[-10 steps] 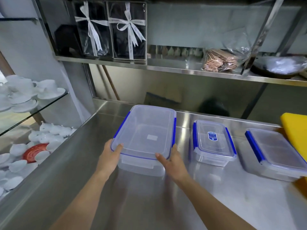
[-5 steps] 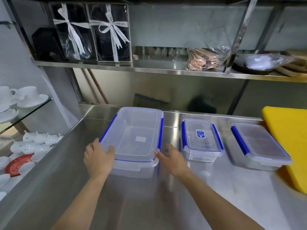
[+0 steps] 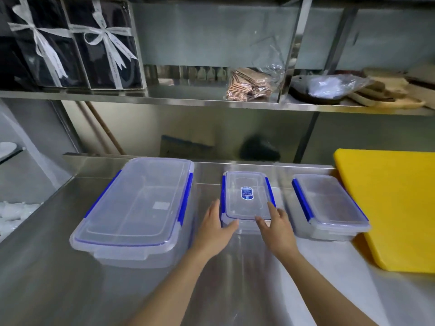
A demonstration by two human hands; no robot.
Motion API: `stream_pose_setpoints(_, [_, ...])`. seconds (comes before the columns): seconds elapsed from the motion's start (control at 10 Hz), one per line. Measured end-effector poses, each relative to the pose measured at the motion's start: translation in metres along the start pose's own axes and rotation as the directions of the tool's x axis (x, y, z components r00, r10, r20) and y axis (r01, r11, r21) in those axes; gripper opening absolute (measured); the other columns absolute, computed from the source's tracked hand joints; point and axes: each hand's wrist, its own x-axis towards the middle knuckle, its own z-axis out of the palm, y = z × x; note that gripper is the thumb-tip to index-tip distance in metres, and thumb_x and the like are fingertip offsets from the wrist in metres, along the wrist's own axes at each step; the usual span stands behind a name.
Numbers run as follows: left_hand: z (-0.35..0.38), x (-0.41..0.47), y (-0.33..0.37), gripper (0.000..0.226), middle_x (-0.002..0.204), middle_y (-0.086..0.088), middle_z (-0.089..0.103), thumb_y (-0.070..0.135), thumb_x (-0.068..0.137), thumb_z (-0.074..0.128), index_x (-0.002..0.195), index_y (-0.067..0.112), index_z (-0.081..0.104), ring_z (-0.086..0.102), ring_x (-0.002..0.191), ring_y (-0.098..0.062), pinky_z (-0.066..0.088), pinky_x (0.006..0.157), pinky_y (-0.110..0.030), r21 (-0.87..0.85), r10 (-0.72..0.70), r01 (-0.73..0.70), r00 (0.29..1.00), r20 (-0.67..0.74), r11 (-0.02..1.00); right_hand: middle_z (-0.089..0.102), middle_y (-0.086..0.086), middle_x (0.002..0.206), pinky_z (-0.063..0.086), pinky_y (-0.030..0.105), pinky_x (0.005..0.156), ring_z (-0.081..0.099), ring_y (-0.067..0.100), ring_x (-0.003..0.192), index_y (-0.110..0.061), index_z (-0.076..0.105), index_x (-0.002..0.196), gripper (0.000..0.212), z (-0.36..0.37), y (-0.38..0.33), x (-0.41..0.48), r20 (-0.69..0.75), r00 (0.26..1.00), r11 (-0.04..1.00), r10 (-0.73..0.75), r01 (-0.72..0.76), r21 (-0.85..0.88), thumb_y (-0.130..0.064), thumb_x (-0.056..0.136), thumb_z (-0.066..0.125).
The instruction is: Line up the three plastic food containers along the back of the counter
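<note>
Three clear plastic containers with blue clips stand in a row on the steel counter (image 3: pixel 58 290). The large container (image 3: pixel 136 208) is at the left, free of both hands. In the middle sits the small container (image 3: pixel 246 196), with a blue label on its lid. My left hand (image 3: pixel 215 228) touches its near left corner and my right hand (image 3: pixel 275 225) rests on its near right corner, fingers on the lid's edge. The medium container (image 3: pixel 327 203) stands at the right, beside the yellow board.
A yellow cutting board (image 3: pixel 388 208) lies at the right, close to the medium container. A steel shelf (image 3: pixel 188 100) above holds dark gift boxes with white ribbons (image 3: pixel 75 43), a bag of brown wafers (image 3: pixel 251 84) and wrapped dishes (image 3: pixel 329 87). White crockery (image 3: pixel 14 210) sits at the far left.
Both hands let go of the large container at the left and moved right to the small middle container. The view has shifted right and closer.
</note>
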Motion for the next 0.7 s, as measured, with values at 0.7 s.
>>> stream_pose_setpoints(0.7, [0.024, 0.027, -0.005, 0.073, 0.158, 0.002, 0.006, 0.046, 0.087, 0.052, 0.145, 0.031, 0.01, 0.01, 0.144, -0.024, 0.021, 0.115, -0.049, 0.313, -0.03, 0.022, 0.999, 0.022, 0.949, 0.038, 0.01, 0.142, 0.044, 0.04, 0.095, 0.048, 0.029, 0.121, -0.018, 0.035, 0.133, 0.049, -0.019, 0.021, 0.024, 0.109, 0.989, 0.976, -0.095, 0.114, -0.188, -0.039, 0.091, 0.047])
